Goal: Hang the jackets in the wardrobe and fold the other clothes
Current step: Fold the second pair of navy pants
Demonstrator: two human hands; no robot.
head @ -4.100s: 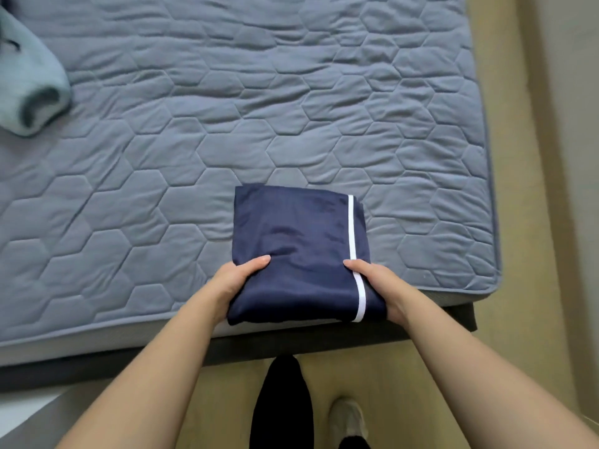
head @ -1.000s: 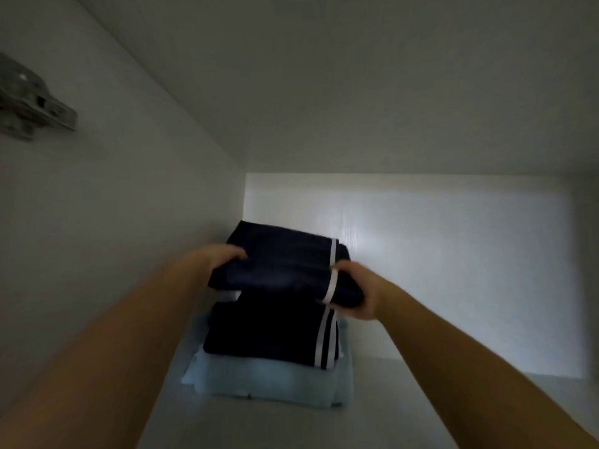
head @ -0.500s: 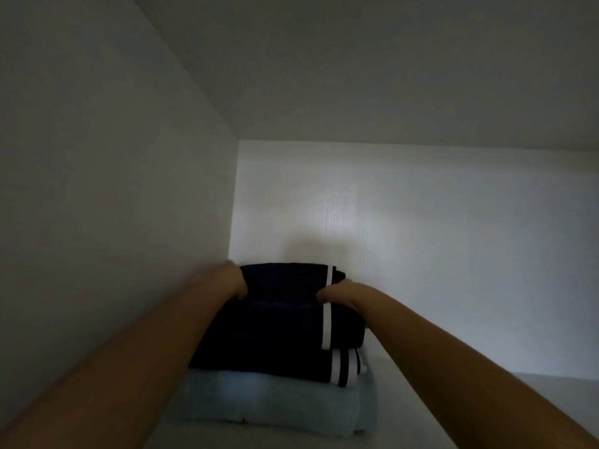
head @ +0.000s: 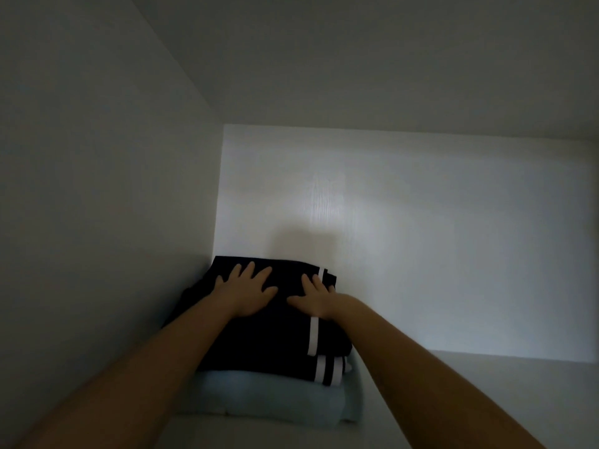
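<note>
A folded navy garment with one white stripe lies on top of a stack in the back left corner of a dim wardrobe shelf. Under it is a second folded dark garment with two white stripes, and at the bottom a folded light blue garment. My left hand lies flat on the top garment with fingers spread. My right hand presses flat beside it, fingers straight, partly over the white stripe.
The white wardrobe side wall stands close to the left of the stack, and the back wall is right behind it. The shelf floor stretches to the right of the stack. A shelf ceiling is overhead.
I carried the folded navy garment from the bed into the wardrobe and set it on the stack. Both hands have let go of its sides and now lie flat on top.
</note>
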